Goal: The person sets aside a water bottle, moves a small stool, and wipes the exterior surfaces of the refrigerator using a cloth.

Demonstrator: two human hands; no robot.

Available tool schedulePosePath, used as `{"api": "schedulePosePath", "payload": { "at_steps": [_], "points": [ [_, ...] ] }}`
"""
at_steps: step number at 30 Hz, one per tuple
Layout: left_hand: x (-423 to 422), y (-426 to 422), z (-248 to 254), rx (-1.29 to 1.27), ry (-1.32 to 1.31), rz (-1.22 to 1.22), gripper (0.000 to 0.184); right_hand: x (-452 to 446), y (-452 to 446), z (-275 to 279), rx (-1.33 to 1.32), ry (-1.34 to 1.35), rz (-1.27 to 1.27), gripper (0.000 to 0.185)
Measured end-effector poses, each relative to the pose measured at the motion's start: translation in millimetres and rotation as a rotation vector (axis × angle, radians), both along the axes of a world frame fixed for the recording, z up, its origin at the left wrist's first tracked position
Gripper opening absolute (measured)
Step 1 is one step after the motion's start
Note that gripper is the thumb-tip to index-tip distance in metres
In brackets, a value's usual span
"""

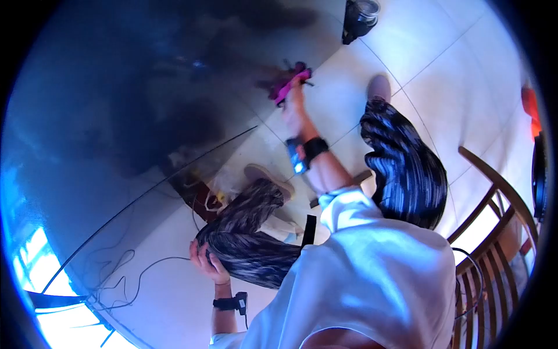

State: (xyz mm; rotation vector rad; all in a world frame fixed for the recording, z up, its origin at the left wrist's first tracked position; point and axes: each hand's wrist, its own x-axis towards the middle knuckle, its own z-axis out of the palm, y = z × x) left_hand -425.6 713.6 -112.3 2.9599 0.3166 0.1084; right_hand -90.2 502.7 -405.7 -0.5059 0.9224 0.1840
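Observation:
My right hand [295, 113] reaches forward on an outstretched arm, its fingers closed round a pink-and-dark object [288, 87]. Thin dark bits stick out from this object. Motion blur hides what kind of thing it is. Around my right wrist is a black band with a small lit device [297, 156]. My left hand [208, 262] lies over the knee of my patterned trousers [250, 247], fingers spread and holding nothing. A black strap with a small box [240, 303] sits on the left wrist.
A dark, glossy surface [116, 116] fills the upper left. Cables [125, 270] trail at lower left. A slatted wooden chair [494, 262] stands at right. A black item with a clear round top [360, 17] is on the tiled floor [424, 52]; something orange [530, 107] is at far right.

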Motion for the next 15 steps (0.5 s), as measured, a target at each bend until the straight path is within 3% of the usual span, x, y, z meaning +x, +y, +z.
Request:
{"api": "schedulePosePath", "payload": {
  "at_steps": [2,6,8,11,13,15],
  "points": [
    [-1.1,2.8,0.9,0.009,-0.006,0.004,0.039,14.3,-18.9,-68.9,0.054,-0.044,0.005,0.044],
    [-3.6,5.8,-1.0,-0.001,-0.010,-0.007,0.039,25.9,-33.7,-71.6,0.165,0.122,-0.024,0.051],
    [-3.4,4.2,0.1,0.003,-0.014,-0.001,0.038,14.3,-26.3,-36.8,0.319,-0.052,-0.022,0.053],
    [-1.9,5.5,0.2,0.009,-0.011,-0.025,0.036,-14.8,34.9,-51.7,0.258,-0.196,-0.008,0.055],
    [-0.6,3.5,1.3,0.002,-0.012,-0.035,0.036,-31.6,52.1,57.2,0.164,-0.081,-0.106,0.052],
    [-2.2,4.8,-0.4,-0.003,-0.027,-0.045,0.035,-48.8,57.8,137.0,0.016,-0.107,-0.017,0.055]
  ]
}}
